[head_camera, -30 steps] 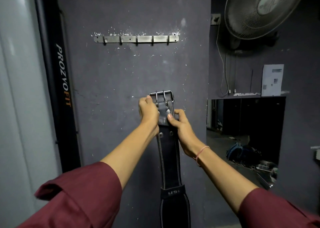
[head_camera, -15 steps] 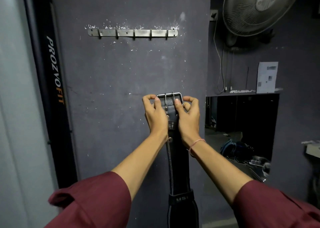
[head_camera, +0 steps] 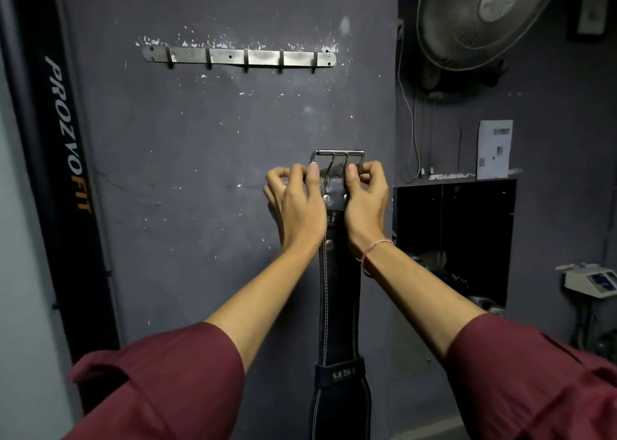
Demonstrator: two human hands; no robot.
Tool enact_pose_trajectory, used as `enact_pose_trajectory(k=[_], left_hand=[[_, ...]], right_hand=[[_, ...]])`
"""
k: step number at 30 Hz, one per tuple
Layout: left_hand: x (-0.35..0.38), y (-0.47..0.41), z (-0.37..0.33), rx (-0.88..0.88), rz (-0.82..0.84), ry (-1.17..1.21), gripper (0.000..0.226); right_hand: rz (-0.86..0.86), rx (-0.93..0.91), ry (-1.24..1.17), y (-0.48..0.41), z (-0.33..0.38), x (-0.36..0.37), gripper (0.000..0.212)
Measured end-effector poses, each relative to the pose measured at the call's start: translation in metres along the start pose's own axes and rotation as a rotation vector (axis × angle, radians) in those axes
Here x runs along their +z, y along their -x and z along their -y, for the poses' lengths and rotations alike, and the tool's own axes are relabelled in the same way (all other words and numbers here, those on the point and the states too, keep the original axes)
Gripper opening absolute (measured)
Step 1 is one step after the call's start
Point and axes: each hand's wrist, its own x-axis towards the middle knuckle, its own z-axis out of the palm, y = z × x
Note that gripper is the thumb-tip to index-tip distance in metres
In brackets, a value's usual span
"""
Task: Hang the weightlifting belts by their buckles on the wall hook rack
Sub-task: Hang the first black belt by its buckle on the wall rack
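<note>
A black leather weightlifting belt [head_camera: 340, 292] hangs straight down in front of the dark grey wall, its steel double-prong buckle [head_camera: 338, 161] at the top. My left hand [head_camera: 298, 206] pinches the buckle's left side and my right hand [head_camera: 364, 202] pinches its right side, thumbs up against the frame. The metal wall hook rack [head_camera: 238, 57] with several bare hooks is fixed higher up and to the left of the buckle. The belt's lower end runs out of view at the bottom.
A black padded post [head_camera: 63, 159] marked PROZVOFIT stands at the left. A wall fan [head_camera: 484, 15] with hanging cords is at the upper right, above a dark recess [head_camera: 454, 239]. A small white device [head_camera: 591, 281] sits at the far right.
Both hands shifted up from the belt's strap end onto the sides of the buckle. The belt moved a little to the right and the buckle now stands clear above my fingers.
</note>
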Motion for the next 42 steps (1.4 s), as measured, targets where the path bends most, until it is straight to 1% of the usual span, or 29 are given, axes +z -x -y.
enact_pose_trajectory(k=[2,3,6,10,13,17,20,22,24,29,34,39,42], left_hand=[[0.009,-0.01,0.0,0.131,-0.062,0.019,0.039],[0.013,-0.016,-0.001,0.161,-0.074,0.07,0.038],[0.029,-0.039,0.0,0.126,-0.085,0.256,0.039],[0.054,-0.079,0.008,0.094,-0.169,0.316,0.045],[0.073,-0.113,0.012,0.067,-0.194,0.27,0.043],[0.1,-0.163,0.017,0.045,-0.239,0.222,0.042],[0.121,-0.196,0.016,0.054,-0.296,0.179,0.04],[0.133,-0.22,0.013,0.058,-0.311,0.161,0.041],[0.143,-0.244,0.009,0.074,-0.308,0.129,0.044],[0.164,-0.299,0.008,0.016,-0.283,0.04,0.051],[0.174,-0.335,0.011,-0.002,-0.265,0.009,0.051],[0.178,-0.347,0.021,-0.013,-0.273,0.0,0.054],[0.18,-0.341,0.029,-0.002,-0.288,-0.052,0.055]], right_hand=[[-0.026,-0.009,0.002,-0.013,-0.006,0.009,0.023],[-0.032,-0.019,-0.021,-0.02,-0.008,0.012,0.025],[-0.014,-0.084,-0.153,-0.042,-0.011,0.018,0.021],[0.104,-0.145,-0.236,-0.082,-0.018,0.032,0.013],[0.169,-0.151,-0.231,-0.117,-0.03,0.049,0.013],[0.186,-0.182,-0.164,-0.166,-0.037,0.071,0.011],[0.218,-0.217,-0.014,-0.203,-0.036,0.086,0.013],[0.183,-0.221,0.143,-0.228,-0.033,0.095,0.013],[0.14,-0.224,0.22,-0.254,-0.031,0.102,0.015],[0.125,-0.151,0.152,-0.31,-0.035,0.129,0.016],[0.094,-0.108,0.069,-0.34,-0.045,0.155,0.021],[0.102,-0.083,0.078,-0.348,-0.058,0.164,0.025],[0.102,-0.094,0.113,-0.345,-0.066,0.164,0.024]])
